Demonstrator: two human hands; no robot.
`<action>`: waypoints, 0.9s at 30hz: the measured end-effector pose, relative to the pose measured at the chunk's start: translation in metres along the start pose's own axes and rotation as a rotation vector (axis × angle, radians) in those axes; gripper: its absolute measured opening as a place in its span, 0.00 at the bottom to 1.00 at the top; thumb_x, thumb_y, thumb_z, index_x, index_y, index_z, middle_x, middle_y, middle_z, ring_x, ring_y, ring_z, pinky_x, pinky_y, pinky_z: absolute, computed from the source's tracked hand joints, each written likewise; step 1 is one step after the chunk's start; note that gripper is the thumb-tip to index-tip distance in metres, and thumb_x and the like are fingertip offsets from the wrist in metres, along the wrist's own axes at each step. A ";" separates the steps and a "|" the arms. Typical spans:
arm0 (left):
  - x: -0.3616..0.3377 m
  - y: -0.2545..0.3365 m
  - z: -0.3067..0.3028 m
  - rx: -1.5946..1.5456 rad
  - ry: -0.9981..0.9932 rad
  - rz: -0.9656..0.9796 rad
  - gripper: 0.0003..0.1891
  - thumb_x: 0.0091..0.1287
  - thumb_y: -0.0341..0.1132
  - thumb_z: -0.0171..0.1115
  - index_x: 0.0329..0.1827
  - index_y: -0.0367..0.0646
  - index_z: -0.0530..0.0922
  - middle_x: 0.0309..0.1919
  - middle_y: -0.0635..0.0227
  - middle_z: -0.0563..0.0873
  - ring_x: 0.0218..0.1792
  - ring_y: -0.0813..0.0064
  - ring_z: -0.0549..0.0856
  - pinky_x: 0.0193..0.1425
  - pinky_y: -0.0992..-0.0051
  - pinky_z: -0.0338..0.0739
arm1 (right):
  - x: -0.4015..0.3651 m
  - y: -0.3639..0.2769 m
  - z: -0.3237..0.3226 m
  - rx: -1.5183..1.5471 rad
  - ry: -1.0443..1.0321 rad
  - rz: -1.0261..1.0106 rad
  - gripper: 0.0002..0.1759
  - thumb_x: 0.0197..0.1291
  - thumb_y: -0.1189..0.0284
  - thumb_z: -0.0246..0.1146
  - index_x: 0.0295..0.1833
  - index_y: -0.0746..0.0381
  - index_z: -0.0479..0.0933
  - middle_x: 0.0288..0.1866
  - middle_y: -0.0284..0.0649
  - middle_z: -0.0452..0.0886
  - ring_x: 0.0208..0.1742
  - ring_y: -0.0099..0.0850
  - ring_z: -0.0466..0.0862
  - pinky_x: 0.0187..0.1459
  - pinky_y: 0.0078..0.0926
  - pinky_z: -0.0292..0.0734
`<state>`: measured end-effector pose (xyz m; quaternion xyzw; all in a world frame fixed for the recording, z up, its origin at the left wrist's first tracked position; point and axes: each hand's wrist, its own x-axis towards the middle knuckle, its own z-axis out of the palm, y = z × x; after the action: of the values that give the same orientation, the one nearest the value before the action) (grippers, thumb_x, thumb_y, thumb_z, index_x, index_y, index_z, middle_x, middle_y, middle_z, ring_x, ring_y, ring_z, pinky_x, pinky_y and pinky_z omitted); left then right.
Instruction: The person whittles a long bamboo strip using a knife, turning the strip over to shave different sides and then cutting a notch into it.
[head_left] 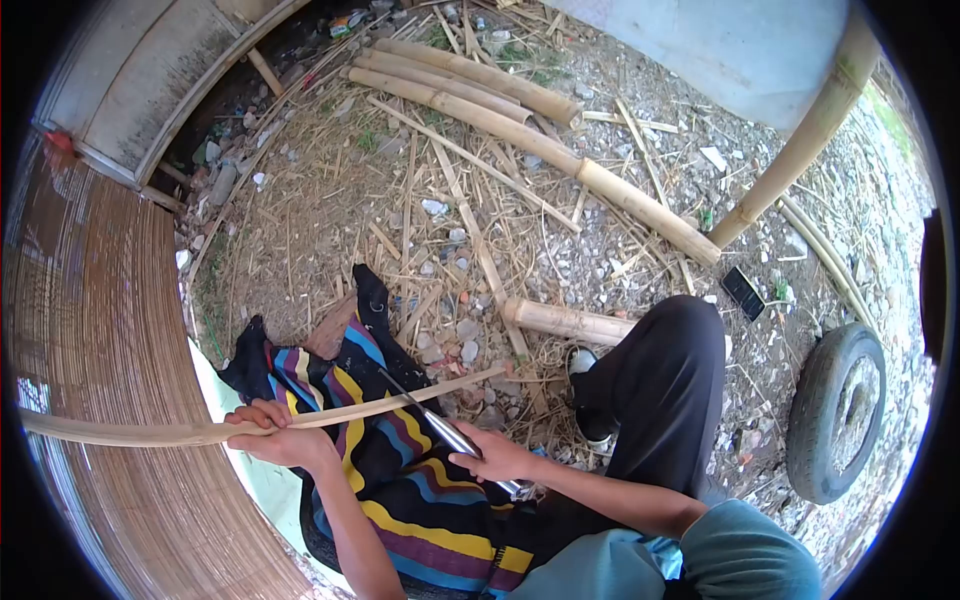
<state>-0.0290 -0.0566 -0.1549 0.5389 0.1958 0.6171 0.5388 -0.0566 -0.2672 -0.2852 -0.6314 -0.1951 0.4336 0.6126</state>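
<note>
My left hand [272, 437] is closed around a long split bamboo strip [130, 433], which runs from the left edge of view across my lap to the middle. My right hand [492, 456] grips a knife [452, 434] by its shiny metal handle. The knife's thin dark blade points up and left, meeting the strip near its right part; whether it cuts in cannot be made out. Beneath both lies a black cloth with yellow, blue and maroon stripes [425, 525], spread over my leg.
Bamboo poles [480, 120] lie on the littered ground ahead, and a short bamboo piece [560, 320] rests by my shoe. A tire [838, 412] and a phone [743, 293] are at right. Many thin bamboo strips [120, 330] line the left side. A slanted bamboo post [800, 140] stands upper right.
</note>
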 end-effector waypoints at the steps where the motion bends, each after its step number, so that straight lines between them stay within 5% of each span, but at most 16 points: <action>1: -0.001 0.001 0.002 -0.025 0.021 -0.023 0.23 0.73 0.55 0.31 0.27 0.47 0.58 0.18 0.75 0.57 0.16 0.84 0.58 0.20 0.84 0.52 | 0.000 -0.001 -0.004 -0.019 0.005 -0.007 0.32 0.62 0.65 0.57 0.69 0.52 0.52 0.30 0.46 0.77 0.22 0.38 0.79 0.28 0.35 0.76; 5: -0.003 0.004 0.006 0.029 0.038 0.006 0.24 0.72 0.56 0.32 0.27 0.47 0.58 0.18 0.75 0.57 0.16 0.84 0.58 0.21 0.84 0.52 | 0.002 0.013 0.008 0.219 -0.005 0.058 0.30 0.67 0.60 0.51 0.71 0.50 0.50 0.24 0.32 0.70 0.15 0.19 0.70 0.18 0.20 0.70; 8: 0.000 0.001 0.002 0.048 0.029 0.019 0.24 0.72 0.56 0.32 0.27 0.47 0.58 0.18 0.75 0.57 0.16 0.84 0.58 0.20 0.83 0.52 | 0.002 0.018 0.015 0.175 -0.005 0.115 0.30 0.67 0.59 0.50 0.71 0.50 0.50 0.27 0.38 0.74 0.20 0.29 0.77 0.25 0.28 0.76; 10: 0.001 0.001 0.001 0.067 0.020 0.028 0.24 0.73 0.56 0.31 0.26 0.47 0.57 0.17 0.75 0.57 0.16 0.84 0.58 0.20 0.83 0.51 | 0.003 0.022 0.017 -0.041 0.115 -0.058 0.28 0.67 0.58 0.48 0.69 0.52 0.51 0.33 0.46 0.78 0.31 0.44 0.81 0.37 0.38 0.77; 13: 0.001 0.000 -0.001 0.094 0.028 0.029 0.24 0.73 0.56 0.31 0.25 0.47 0.56 0.16 0.75 0.56 0.16 0.84 0.57 0.20 0.83 0.51 | 0.004 0.019 0.013 -0.041 0.069 0.024 0.27 0.67 0.59 0.48 0.68 0.54 0.53 0.37 0.52 0.79 0.41 0.53 0.80 0.45 0.44 0.73; 18: 0.002 -0.003 -0.004 0.026 -0.011 0.029 0.23 0.71 0.57 0.37 0.28 0.47 0.60 0.18 0.75 0.57 0.17 0.84 0.58 0.19 0.84 0.52 | 0.005 0.024 0.018 -0.028 0.141 -0.014 0.23 0.68 0.60 0.48 0.64 0.56 0.57 0.30 0.53 0.77 0.34 0.52 0.81 0.37 0.44 0.73; 27: 0.002 0.000 0.001 0.097 0.004 0.058 0.24 0.73 0.56 0.33 0.24 0.48 0.55 0.15 0.75 0.55 0.15 0.84 0.56 0.19 0.83 0.49 | 0.005 0.022 0.017 -0.066 0.163 -0.022 0.21 0.68 0.59 0.48 0.62 0.56 0.59 0.24 0.55 0.76 0.28 0.55 0.79 0.31 0.46 0.71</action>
<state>-0.0280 -0.0552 -0.1542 0.5685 0.2110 0.6235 0.4935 -0.0733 -0.2570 -0.3049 -0.6822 -0.1655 0.3673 0.6102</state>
